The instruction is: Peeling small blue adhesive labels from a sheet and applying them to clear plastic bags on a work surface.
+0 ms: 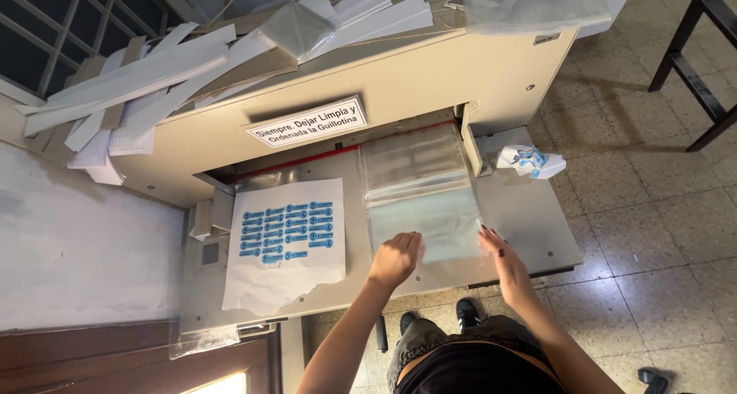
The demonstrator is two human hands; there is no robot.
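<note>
Two hands, left hand, right hand, clear bags half under cutter

Cutter bed: sticker sheet, plastic sleeves.

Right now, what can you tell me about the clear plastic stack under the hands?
The plastic stack is a pile of clear, glossy rectangular sheets or bags, slightly blue-tinted at the near end. It lies flat on the beige cutter bed, its far end reaching the slot under the machine's head and its right edge beside a side guide. The left hand rests on its near left corner; the right hand touches its near right edge.
</note>
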